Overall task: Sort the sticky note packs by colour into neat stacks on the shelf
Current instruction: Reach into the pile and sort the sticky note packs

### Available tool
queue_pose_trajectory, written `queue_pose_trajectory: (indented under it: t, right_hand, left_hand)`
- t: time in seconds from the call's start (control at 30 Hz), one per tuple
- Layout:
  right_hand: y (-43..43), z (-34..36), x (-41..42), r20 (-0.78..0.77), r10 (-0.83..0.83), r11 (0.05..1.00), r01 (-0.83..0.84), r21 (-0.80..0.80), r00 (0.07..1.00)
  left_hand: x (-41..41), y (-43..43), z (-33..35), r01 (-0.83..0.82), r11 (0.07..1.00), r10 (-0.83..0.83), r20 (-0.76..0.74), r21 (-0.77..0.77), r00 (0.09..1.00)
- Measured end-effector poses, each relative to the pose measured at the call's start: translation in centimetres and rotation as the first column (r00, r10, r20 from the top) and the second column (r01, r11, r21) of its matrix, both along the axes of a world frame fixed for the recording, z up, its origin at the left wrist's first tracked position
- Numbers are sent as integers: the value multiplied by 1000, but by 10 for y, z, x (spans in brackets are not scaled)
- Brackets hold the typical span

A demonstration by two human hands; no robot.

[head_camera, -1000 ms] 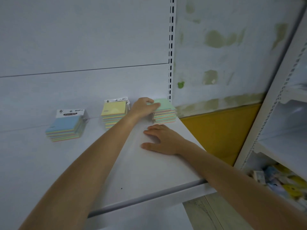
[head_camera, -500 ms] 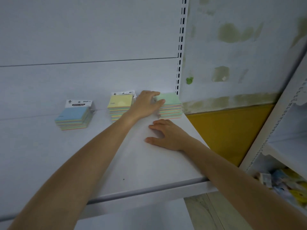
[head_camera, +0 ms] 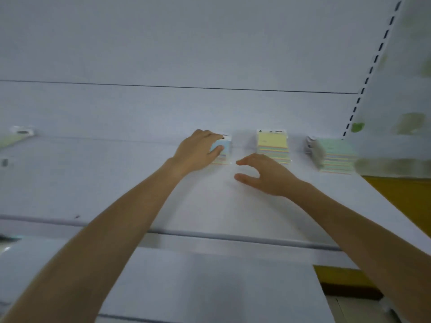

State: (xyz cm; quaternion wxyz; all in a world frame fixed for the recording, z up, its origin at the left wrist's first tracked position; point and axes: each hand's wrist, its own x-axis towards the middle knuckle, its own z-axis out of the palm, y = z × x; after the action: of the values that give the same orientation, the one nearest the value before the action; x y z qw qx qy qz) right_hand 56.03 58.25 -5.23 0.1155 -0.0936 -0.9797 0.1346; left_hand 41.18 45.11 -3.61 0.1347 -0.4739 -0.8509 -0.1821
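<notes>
- The left hand [head_camera: 198, 151] lies over the blue-topped stack [head_camera: 221, 151] of sticky note packs, fingers across its top and far edge, thumb pressed on its near left side; the hand is clasping that stack.
- The blue-topped stack sits at the back of the white shelf [head_camera: 210, 206], against the rear panel, at about 12 o'clock from the middle of the frame.
- The right hand [head_camera: 268, 176] hovers just beside that stack, toward 4 o'clock from it, thumb and fingers spread in an empty C-shape; it grasps nothing. Whether it touches the shelf cannot be told.
- The yellow-topped stack [head_camera: 272, 146] stands at 3 o'clock from the blue one, apart from it, its lower right partly hidden by the right hand.
- The green-topped stack [head_camera: 335, 156] stands further toward 3 o'clock, near the shelf's right end, blurred by motion.
- A slotted upright [head_camera: 373, 66] rises at 1 o'clock.
- Another blurred pack [head_camera: 14, 137] lies far off at 9 o'clock.
</notes>
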Motion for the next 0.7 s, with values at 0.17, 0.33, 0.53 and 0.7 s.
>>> queue_pose_trajectory:
  t: [0.17, 0.33, 0.53, 0.7]
  right_hand:
    - [-110, -8, -75, 22, 139, 990, -138, -27, 990]
    - [-213, -12, -147, 37, 282, 959, -281, -24, 959]
    - [-312, -9, -236, 47, 456, 890, -455, -29, 889]
    - [-368, -9, -323, 26, 534, 845, -534, -17, 845]
  left_hand:
    - [-50, -123, -11, -124, 992, 124, 12, 5, 992]
    - [-98, -233, -16, -268, 963, 267, 28, 23, 963]
    - [-160, -342, -24, -444, 892, 436, 89, 90, 895]
    - [-227, -426, -32, -601, 796, 594, 99, 70, 798]
